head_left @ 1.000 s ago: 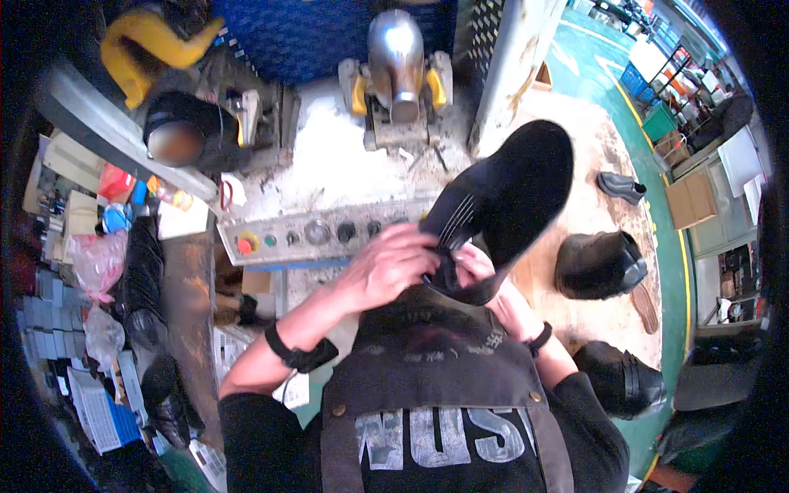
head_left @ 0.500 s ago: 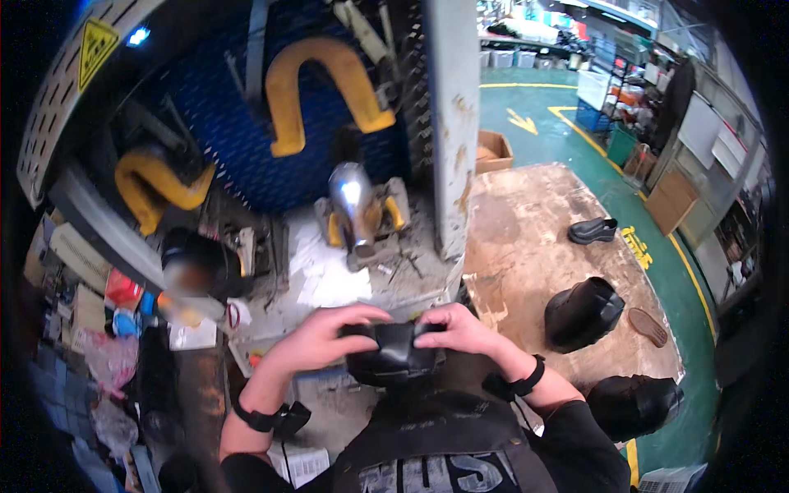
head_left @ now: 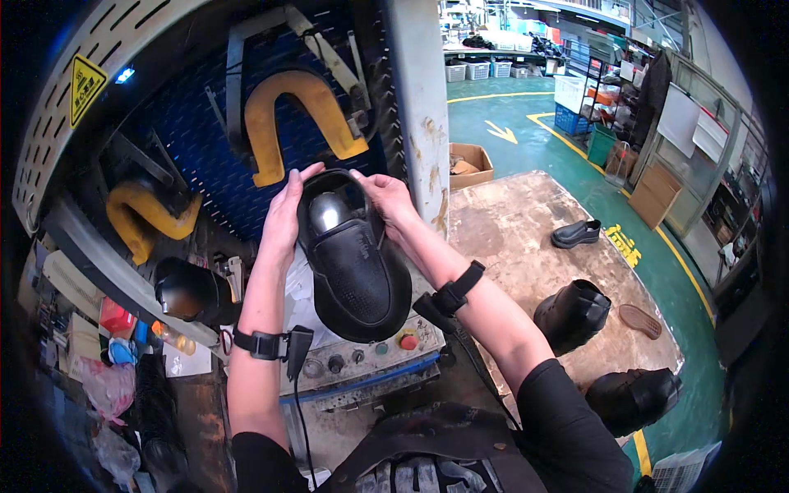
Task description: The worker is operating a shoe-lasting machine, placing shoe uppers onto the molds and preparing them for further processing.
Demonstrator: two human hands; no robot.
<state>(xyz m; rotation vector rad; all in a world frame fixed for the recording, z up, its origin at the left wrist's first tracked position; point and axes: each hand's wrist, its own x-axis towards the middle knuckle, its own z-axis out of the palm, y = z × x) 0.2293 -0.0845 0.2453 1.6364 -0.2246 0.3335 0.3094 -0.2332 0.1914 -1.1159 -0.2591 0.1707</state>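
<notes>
Shoe (head_left: 357,271) — black, stitched, toe toward wearer

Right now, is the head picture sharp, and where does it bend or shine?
In the head view, the black shoe between the left hand and right hand is sharp; glare sits on the metal form inside it; the grey post bends; corners are black.

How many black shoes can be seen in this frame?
4: one shoe held in both hands, a low one far on the table, an ankle boot mid-table, another at its near edge. Others may be hidden.
</notes>
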